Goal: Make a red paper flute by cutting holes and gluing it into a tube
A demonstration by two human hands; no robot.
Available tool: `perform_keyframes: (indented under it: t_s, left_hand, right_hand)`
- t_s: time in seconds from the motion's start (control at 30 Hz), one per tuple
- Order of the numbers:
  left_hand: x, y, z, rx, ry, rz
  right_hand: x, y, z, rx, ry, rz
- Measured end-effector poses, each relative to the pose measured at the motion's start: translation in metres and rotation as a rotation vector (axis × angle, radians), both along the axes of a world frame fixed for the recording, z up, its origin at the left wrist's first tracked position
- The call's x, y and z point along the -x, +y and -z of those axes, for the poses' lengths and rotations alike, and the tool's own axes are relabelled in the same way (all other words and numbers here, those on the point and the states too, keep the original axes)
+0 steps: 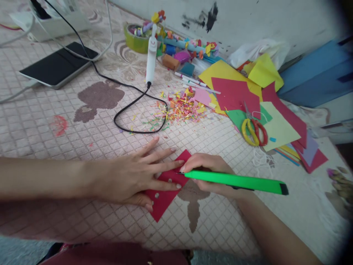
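A red strip [165, 200] is held flat on a cloth-covered desk [226, 232] by the left hand [129, 176], its palm turned down, its fingers spread and laid across the paper. A green cutter [234, 180] is gripped in the right hand [211, 163], the fingers pinched around its front end, with the blade set against the strip near its upper part. Pale spots (holes or marks, it cannot be told) are seen along the strip between the left fingers.

Beyond the hands, a heap of bright scraps [184, 106] is scattered over the cloth, with a loop of black cord [138, 132] lying beside it. The cord is joined to a white tool [151, 60], behind which a roll of tape [136, 45] is placed. To the right, scissors [251, 123] with yellow and red handles are left on overlapping coloured sheets [234, 94]. A dark-screened tablet [60, 64] is laid at the far left, crossed by cables, near a white power strip [59, 27].
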State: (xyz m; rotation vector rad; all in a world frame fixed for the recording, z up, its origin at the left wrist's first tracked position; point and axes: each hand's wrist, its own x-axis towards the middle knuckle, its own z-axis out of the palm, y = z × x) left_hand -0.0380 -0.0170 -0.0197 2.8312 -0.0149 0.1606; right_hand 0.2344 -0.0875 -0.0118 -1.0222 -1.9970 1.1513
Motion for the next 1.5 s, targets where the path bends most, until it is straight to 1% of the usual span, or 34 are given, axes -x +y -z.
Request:
perform_keyframes:
  t_s: [0.07,0.17,0.43,0.7,0.77,0.87,1.03,1.2,1.5]
  left_hand:
    - [0.000,0.006,0.001,-0.010,0.011,0.024]
    - [0.000,0.007,0.001,-0.030,0.012,0.020]
    - [0.001,0.000,0.000,-0.079,-0.007,-0.035]
    - [-0.004,-0.017,0.001,-0.051,0.018,-0.103]
    - [-0.003,-0.015,-0.001,-0.030,0.015,-0.076]
    - [0.000,-0.007,-0.002,-0.034,0.027,-0.026]
    - [0.001,0.004,0.000,-0.056,0.026,0.006]
    - [0.001,-0.001,0.002,-0.078,0.008,-0.039]
    - [0.000,-0.011,0.000,-0.093,-0.007,-0.106]
  right_hand:
    - [0.000,0.000,0.000,-0.003,0.003,-0.005]
    - [0.000,0.001,0.000,-0.023,0.009,-0.017]
    - [-0.001,0.000,0.002,-0.013,0.010,-0.001]
    - [0.000,0.000,0.002,-0.019,0.009,-0.006]
    - [0.001,0.000,0.002,-0.021,0.003,0.001]
    - [0.001,0.000,0.001,-0.027,0.010,-0.001]
    - [0.001,0.001,0.002,-0.019,0.036,-0.009]
    - [0.000,0.000,0.003,-0.039,0.024,-0.009]
    - [0.001,0.001,0.001,-0.035,0.013,-0.007]
